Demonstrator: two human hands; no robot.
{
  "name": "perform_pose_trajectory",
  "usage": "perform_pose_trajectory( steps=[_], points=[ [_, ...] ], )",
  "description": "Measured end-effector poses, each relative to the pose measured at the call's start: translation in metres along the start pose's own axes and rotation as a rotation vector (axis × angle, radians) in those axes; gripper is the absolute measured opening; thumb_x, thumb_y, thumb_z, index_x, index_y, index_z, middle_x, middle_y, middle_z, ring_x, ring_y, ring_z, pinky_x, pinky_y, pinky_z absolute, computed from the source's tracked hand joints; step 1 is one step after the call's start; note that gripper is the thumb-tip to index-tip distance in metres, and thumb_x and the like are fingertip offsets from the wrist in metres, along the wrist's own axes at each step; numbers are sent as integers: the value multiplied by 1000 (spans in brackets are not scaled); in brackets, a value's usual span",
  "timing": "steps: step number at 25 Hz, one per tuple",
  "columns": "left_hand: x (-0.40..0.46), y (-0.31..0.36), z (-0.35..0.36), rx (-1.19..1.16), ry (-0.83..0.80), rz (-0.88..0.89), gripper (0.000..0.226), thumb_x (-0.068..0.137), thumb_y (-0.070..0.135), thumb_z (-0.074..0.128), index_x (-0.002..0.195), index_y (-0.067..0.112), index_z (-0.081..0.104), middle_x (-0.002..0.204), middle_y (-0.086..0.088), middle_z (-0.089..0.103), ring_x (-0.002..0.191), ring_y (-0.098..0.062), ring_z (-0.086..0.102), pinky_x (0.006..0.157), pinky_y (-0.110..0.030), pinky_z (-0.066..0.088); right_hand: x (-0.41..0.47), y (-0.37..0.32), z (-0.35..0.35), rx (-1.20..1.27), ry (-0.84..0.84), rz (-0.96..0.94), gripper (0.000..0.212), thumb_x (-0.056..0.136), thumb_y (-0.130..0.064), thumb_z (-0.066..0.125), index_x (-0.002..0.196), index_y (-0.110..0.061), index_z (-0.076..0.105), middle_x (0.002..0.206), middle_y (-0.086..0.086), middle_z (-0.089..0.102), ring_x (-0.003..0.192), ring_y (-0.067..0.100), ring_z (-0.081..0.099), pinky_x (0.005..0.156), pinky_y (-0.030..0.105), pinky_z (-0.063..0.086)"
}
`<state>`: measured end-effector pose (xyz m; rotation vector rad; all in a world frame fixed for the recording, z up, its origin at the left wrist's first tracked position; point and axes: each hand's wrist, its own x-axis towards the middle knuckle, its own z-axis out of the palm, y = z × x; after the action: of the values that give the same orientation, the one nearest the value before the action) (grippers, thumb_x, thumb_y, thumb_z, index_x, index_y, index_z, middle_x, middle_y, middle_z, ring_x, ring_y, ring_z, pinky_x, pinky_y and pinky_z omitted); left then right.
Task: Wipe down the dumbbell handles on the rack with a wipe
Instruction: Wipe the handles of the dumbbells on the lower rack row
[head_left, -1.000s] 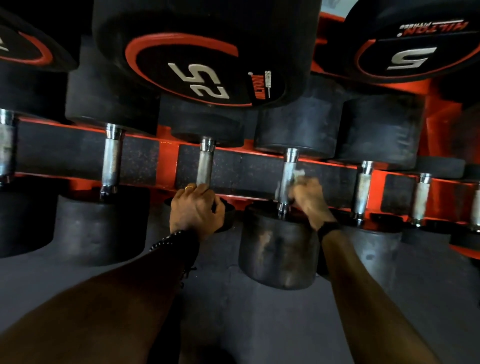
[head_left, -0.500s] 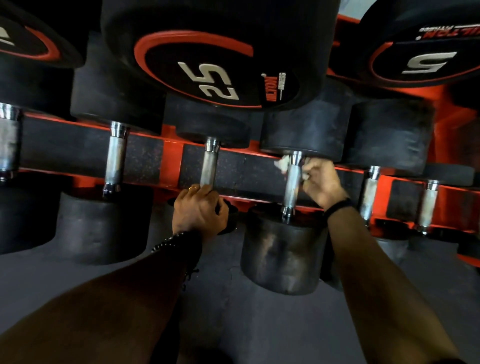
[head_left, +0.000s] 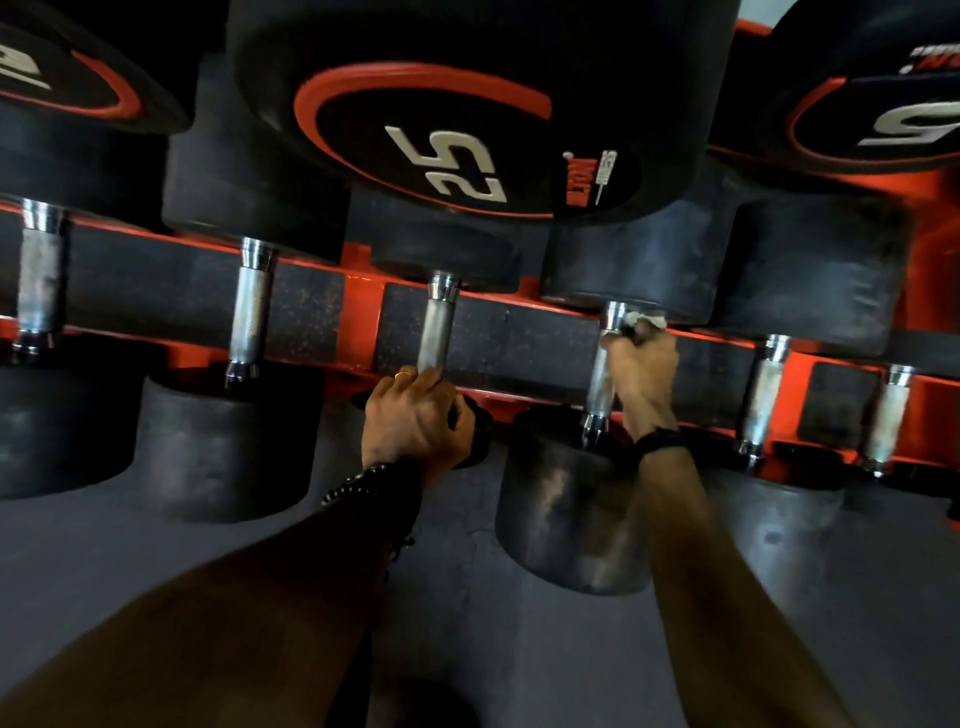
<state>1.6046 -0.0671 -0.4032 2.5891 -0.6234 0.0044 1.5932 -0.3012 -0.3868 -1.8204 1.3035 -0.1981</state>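
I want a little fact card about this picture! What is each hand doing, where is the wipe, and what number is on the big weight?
place: orange rack holding black dumbbells
left hand: resting on the near end of a small dumbbell, wearing a ring and a beaded bracelet
right hand: gripping the white wipe around a dumbbell handle, near its top end
wiped handle's neighbour: bare silver handle just above the left hand
big weight above: number 25, seen upside down
floor: grey
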Motion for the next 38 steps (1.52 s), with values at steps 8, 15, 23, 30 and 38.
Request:
perform_pose_trajectory(
  steps=[8,15,23,30,38],
  points=[
    [-1,1,-2,11,-17,1,23,74,20,64,54,11,56,66,-6,60,62,-31,58,56,-35,46,27,3,3,381,-473,265,27,71,-21,84,94,-12,73,93,2,74,92,19,65,97,45,50],
    [0,0,-3,22,-19,25,25,75,20,65,54,9,57,65,-6,60,60,-30,57,54,-33,43,28,-2,14,281,-432,305,18,68,-9,80,81,-6,67,60,-6,68,67,14,63,66,31,53],
    [-2,0,-3,50,-18,35,28,78,25,58,54,10,57,65,-5,59,62,-29,57,55,-31,41,25,-5,-1,323,-487,259,17,70,-10,84,74,-14,68,66,-3,66,64,12,61,74,28,51],
    [-2,1,-3,58,-22,13,25,75,20,69,55,11,57,67,-4,60,63,-28,57,56,-31,40,6,0,7,-145,61,-79,32,69,-39,84,62,-18,60,74,6,71,67,19,65,69,30,55],
    [0,0,-2,39,-3,27,26,77,24,58,55,11,56,65,-5,59,60,-29,57,54,-31,41,9,25,2,16,57,-339,44,92,-31,65,55,-14,49,60,-10,44,55,-2,30,51,25,38]
  ],
)
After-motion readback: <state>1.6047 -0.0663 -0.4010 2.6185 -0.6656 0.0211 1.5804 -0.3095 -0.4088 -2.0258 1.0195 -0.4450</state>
